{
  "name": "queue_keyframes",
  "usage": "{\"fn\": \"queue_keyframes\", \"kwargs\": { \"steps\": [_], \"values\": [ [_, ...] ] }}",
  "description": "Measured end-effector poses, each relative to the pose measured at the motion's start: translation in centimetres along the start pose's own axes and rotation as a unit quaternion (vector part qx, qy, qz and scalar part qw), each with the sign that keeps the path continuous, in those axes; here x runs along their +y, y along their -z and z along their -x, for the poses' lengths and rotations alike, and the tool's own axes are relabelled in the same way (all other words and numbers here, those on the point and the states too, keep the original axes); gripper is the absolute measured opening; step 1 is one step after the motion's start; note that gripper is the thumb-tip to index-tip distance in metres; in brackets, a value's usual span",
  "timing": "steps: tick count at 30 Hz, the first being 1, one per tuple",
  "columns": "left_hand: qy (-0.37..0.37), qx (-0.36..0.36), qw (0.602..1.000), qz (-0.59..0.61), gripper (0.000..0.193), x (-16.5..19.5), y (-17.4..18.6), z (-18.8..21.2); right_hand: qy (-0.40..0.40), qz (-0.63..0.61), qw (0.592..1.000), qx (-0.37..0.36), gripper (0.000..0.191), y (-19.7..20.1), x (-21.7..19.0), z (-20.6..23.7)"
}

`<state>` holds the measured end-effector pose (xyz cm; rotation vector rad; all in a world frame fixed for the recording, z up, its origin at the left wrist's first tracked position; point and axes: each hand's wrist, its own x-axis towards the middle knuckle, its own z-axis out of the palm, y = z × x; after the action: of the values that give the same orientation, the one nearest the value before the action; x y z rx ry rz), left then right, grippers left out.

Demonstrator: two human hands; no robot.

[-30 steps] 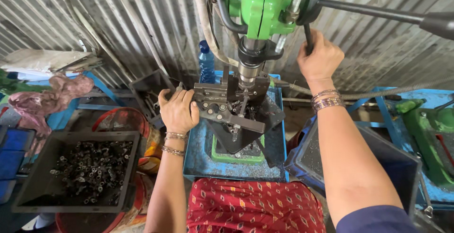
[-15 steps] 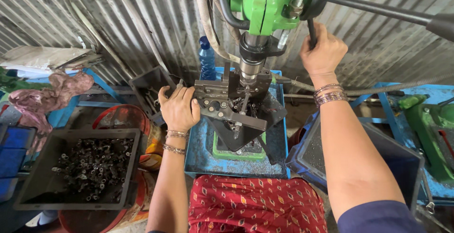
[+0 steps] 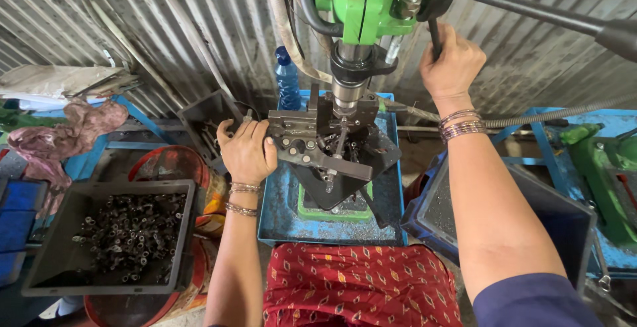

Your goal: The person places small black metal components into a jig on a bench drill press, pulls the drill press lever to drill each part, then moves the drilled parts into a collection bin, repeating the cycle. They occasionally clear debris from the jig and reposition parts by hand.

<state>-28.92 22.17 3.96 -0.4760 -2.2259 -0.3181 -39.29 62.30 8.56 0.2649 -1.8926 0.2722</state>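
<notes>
While the green drill press is being operated, the feed lever is being gripped by the right hand, whose fingers are closed fully around the dark rod just beside the machine head. The metal fixture on the blue work table is being steadied by the left hand, which is curled over the fixture's left end with the palm down; whether anything small is pinched beneath the fingers cannot be told.

For the step to be done well, the lever is best drawn down evenly, so that the spindle is being fed straight into the part without jerking. The fixture is best pressed flat against the table and kept from turning under the cutting load. The left fingers are best kept on the outer edge of the fixture, away from the spindle and from the chips lying on the table.

The fixture is lying directly below the spindle, at the middle of the table, touching the left hand on its left side and well below the right hand. A grey tray of small dark metal parts is standing to the left of the table, near the left forearm. A second dark bin is standing to the right, beneath the right forearm. A blue bottle is standing behind the fixture against the corrugated wall.
</notes>
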Motion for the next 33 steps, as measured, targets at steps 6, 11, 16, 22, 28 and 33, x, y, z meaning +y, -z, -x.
{"fn": "queue_keyframes", "kwargs": {
  "steps": [6, 11, 16, 22, 28, 33],
  "values": [
    [0.001, -0.001, 1.000, -0.001, 0.027, 0.0, 0.0, 0.0, 0.014, 0.002, 1.000, -0.007, 0.027, -0.5, 0.7, 0.2],
    [-0.003, 0.006, 1.000, 0.003, 0.026, 0.0, 0.1, 0.0, 0.023, -0.007, 1.000, -0.008, 0.030, -0.9, 1.1, 0.2],
    [-0.002, 0.010, 1.000, 0.006, 0.026, 0.1, 0.2, 0.0, 0.026, -0.010, 1.000, -0.007, 0.032, -0.7, 0.9, 0.0],
    [-0.004, 0.015, 1.000, 0.005, 0.025, 0.2, 0.3, -0.4, 0.020, -0.023, 1.000, -0.004, 0.025, -0.7, 0.6, -0.4],
    [0.003, 0.011, 1.000, 0.007, 0.025, 0.2, 0.2, -0.4, 0.026, -0.013, 1.000, -0.011, 0.027, -1.3, 1.3, -0.4],
    [0.003, 0.008, 1.000, 0.008, 0.026, 0.1, 0.1, -0.3, 0.026, 0.003, 1.000, -0.012, 0.031, -2.6, 2.5, 0.0]
  ]
}}
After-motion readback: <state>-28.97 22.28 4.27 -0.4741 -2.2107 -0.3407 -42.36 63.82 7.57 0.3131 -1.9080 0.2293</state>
